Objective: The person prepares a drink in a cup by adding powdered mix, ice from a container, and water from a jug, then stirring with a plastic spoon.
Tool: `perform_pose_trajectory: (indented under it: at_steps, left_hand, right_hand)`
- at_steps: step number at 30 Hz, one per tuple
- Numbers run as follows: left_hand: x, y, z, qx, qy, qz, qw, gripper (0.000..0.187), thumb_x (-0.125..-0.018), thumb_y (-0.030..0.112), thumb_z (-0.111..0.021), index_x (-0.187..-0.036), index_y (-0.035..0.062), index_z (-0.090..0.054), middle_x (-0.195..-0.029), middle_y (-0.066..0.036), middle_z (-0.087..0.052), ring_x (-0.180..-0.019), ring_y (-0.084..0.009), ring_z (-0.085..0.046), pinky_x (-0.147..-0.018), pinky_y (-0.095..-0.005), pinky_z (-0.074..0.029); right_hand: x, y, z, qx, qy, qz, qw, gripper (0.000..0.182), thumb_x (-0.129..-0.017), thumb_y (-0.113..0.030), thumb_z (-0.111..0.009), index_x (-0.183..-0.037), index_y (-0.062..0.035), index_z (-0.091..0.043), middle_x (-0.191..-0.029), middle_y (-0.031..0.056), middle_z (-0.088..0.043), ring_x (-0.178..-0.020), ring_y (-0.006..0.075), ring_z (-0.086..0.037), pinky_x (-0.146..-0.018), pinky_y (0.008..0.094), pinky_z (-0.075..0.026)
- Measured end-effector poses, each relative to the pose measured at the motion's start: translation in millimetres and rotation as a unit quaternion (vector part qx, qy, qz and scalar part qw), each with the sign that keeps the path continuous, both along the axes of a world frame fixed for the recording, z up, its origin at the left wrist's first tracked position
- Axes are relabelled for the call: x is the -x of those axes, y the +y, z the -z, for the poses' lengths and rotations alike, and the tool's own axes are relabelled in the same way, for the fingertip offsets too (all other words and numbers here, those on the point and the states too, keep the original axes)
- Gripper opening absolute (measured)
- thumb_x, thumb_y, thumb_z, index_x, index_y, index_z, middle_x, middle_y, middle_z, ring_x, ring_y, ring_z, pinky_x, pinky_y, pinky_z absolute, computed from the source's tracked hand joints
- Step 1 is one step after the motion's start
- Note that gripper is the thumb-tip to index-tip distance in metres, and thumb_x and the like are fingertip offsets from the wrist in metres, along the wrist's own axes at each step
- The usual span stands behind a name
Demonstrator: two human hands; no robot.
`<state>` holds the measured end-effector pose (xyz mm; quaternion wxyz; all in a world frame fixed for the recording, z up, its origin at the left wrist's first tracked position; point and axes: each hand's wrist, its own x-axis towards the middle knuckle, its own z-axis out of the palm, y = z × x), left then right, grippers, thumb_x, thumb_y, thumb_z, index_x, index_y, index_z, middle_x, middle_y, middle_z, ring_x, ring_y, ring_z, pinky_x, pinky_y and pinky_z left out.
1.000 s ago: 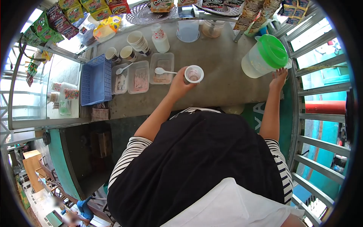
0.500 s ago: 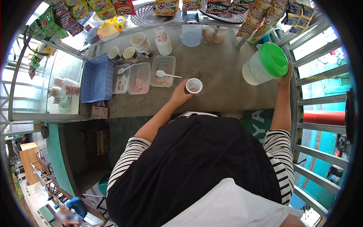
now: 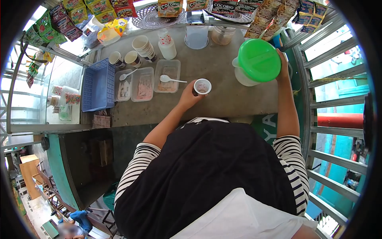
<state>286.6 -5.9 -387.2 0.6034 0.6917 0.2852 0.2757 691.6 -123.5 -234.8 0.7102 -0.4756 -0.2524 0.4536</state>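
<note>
My left hand (image 3: 190,96) is closed around a small paper cup (image 3: 203,87) near the front of the counter. Some pinkish stuff shows at the bottom of that cup. On the right, my right hand (image 3: 283,67) grips the far side of a clear plastic pitcher (image 3: 244,77), probably at its handle, which is hidden. The pitcher's green lid (image 3: 260,59) is on and its spout points left, toward the cup. Left of the cup is a plastic tub (image 3: 167,65) of brownish powder with a white spoon (image 3: 169,79) in it. Beside it sits a tub of pink powder (image 3: 142,85).
A third tub (image 3: 123,92) with a spoon stands by a blue basket (image 3: 96,87). Stacked paper cups (image 3: 144,47), a white bottle (image 3: 167,50) and a lidded container (image 3: 196,40) line the back. Sachets (image 3: 170,8) hang above. Metal bars (image 3: 336,103) close the right side.
My right hand has brought the pitcher leftward, closer to the cup, and its lid now appears larger and turned toward me. The cup in my left hand has hardly moved.
</note>
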Motion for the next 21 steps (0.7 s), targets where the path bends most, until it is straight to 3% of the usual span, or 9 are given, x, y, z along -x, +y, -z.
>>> perform_pose_trajectory:
  at_steps: [6,9,12,15,18,21]
  left_hand:
    - [1.4,1.2,7.8,0.024,-0.016,0.004,1.000,0.071,-0.073,0.013,-0.088,-0.133,0.0015,-0.053,-0.122,-0.008,-0.064,-0.108,-0.0154,-0.063,-0.092,-0.0302,-0.052]
    - [6.2,-3.4,4.9,0.009,-0.026,-0.003,1.000,0.070,-0.072,0.013,-0.088,-0.132,0.0012,-0.054,-0.122,-0.008,-0.064,-0.108,-0.0156,-0.063,-0.091,-0.0309,-0.052]
    - [9.4,-3.7,5.2,-0.040,-0.023,-0.017,0.999,0.067,-0.071,0.011,-0.087,-0.130,0.0010,-0.056,-0.119,-0.008,-0.064,-0.106,-0.0155,-0.064,-0.090,-0.0307,-0.052]
    - [12.8,-6.0,6.7,-0.087,-0.019,-0.037,0.995,0.066,-0.070,0.011,-0.086,-0.128,0.0018,-0.057,-0.112,-0.006,-0.064,-0.103,-0.0147,-0.064,-0.087,-0.0305,-0.053]
    - [15.8,-5.0,14.5,-0.084,-0.030,-0.050,0.995,0.065,-0.068,0.015,-0.088,-0.125,0.0022,-0.059,-0.106,-0.006,-0.064,-0.098,-0.0144,-0.064,-0.082,-0.0301,-0.052]
    - [21.9,-8.1,13.7,-0.111,0.009,-0.089,0.990,0.061,-0.067,0.020,-0.088,-0.118,0.0027,-0.061,-0.106,-0.009,-0.063,-0.095,-0.0197,-0.065,-0.081,-0.0329,-0.052]
  right_hand:
    - [45.9,22.6,-0.8,0.008,-0.025,-0.047,0.999,0.044,-0.102,-0.037,-0.051,-0.129,-0.0025,-0.061,-0.117,0.0072,-0.068,-0.105,0.0166,-0.065,-0.093,0.0299,-0.050]
    - [77.6,36.0,-8.4,-0.001,-0.160,-0.109,0.981,0.051,-0.101,-0.039,-0.051,-0.135,-0.0015,-0.058,-0.126,0.0072,-0.065,-0.115,0.0161,-0.059,-0.101,0.0288,-0.043]
    - [92.8,41.2,-11.8,0.038,-0.226,-0.127,0.965,0.056,-0.101,-0.043,-0.048,-0.138,-0.0009,-0.054,-0.133,0.0095,-0.061,-0.121,0.0181,-0.057,-0.104,0.0320,-0.044]
    - [107.8,42.9,-20.1,0.042,-0.218,-0.110,0.969,0.049,-0.100,-0.041,-0.052,-0.130,-0.0033,-0.063,-0.122,0.0061,-0.067,-0.113,0.0143,-0.060,-0.098,0.0273,-0.044]
    - [121.1,45.5,-22.2,0.046,-0.260,-0.111,0.958,0.049,-0.101,-0.042,-0.052,-0.130,-0.0046,-0.064,-0.120,0.0047,-0.067,-0.109,0.0133,-0.061,-0.095,0.0267,-0.046]
    - [138.5,50.2,-16.6,0.033,-0.279,-0.110,0.953,0.047,-0.101,-0.043,-0.051,-0.130,-0.0076,-0.065,-0.116,0.0029,-0.069,-0.105,0.0116,-0.061,-0.092,0.0262,-0.047]
